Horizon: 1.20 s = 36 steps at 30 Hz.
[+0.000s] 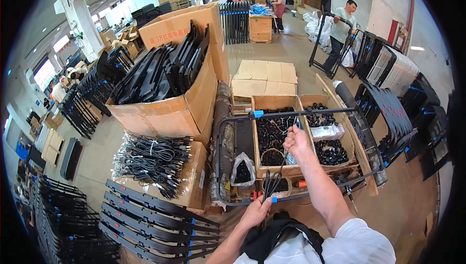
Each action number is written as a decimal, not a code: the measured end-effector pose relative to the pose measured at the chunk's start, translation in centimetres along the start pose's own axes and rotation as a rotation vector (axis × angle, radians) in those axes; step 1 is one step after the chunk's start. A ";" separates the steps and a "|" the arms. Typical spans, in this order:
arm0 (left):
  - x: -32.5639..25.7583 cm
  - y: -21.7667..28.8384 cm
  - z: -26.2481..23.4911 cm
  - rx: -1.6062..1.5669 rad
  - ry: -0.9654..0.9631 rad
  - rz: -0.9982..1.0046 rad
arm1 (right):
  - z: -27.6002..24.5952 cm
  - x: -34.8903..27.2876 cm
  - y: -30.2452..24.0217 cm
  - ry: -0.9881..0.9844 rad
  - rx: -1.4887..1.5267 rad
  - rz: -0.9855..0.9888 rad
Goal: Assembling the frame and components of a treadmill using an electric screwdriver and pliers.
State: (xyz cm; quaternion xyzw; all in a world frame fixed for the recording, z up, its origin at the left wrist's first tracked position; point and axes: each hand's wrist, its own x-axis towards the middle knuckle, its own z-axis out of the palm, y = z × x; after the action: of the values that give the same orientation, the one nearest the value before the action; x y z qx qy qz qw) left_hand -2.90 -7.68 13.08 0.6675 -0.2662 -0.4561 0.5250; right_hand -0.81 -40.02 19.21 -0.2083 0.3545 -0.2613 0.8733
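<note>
My left hand [256, 210] is closed around the lower part of a looped black cable [273, 182], close to the near bar of a black tubular frame [291, 114]. Farther out, my right hand [297, 142] is raised over the wooden parts box, pinched on the cable's upper stretch. Thin pale wire ends seem to stick up above those fingers. The frame lies flat across the bench, with blue tape on its bars. Beneath it, the divided wooden box [297, 133] holds many small black parts [274, 135]. A clear bag [242, 169] of black parts sits left of the box.
At left stand a bundle of black power cables [158, 159] on a carton and a large cardboard box [155, 119] of black panels. Curved black frames [155, 220] stack at near left. More frames [383, 111] lean at right, where another person [342, 31] handles a frame.
</note>
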 end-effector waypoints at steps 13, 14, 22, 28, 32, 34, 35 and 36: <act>-5.7 1.3 -3.5 0.703 -0.061 0.266 | 2.0 -13.4 -1.9 -0.442 -0.435 -0.102; -6.0 2.9 -4.4 0.716 0.083 0.266 | 1.8 -14.5 -1.8 -0.510 -0.427 -0.040; -1.2 19.7 -6.1 0.720 0.611 0.883 | -0.7 -20.0 -0.8 -0.717 -0.586 0.136; 3.2 20.2 -5.0 0.691 0.215 0.628 | -2.6 -21.6 -1.5 -0.637 -1.111 -0.177; 5.5 16.1 -2.8 0.394 0.000 0.184 | -4.7 -21.6 -1.2 -0.418 -1.491 -0.586; 5.6 14.2 -1.8 -0.100 -0.174 0.081 | -6.2 -21.5 -0.8 -0.307 -1.652 -0.725; 5.7 13.4 -1.3 -0.107 -0.180 0.072 | -6.6 -21.6 -0.8 -0.301 -1.658 -0.713; 5.6 12.9 -0.6 -0.285 -0.120 0.114 | -6.7 -21.8 -0.7 -0.273 -1.704 -0.754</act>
State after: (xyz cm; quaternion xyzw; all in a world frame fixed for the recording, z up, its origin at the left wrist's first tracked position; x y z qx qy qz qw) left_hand 1.68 -16.04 23.40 0.5415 -0.2672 -0.4979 0.6225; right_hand -19.25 -28.61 26.29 -0.9069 0.2299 -0.1525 0.3184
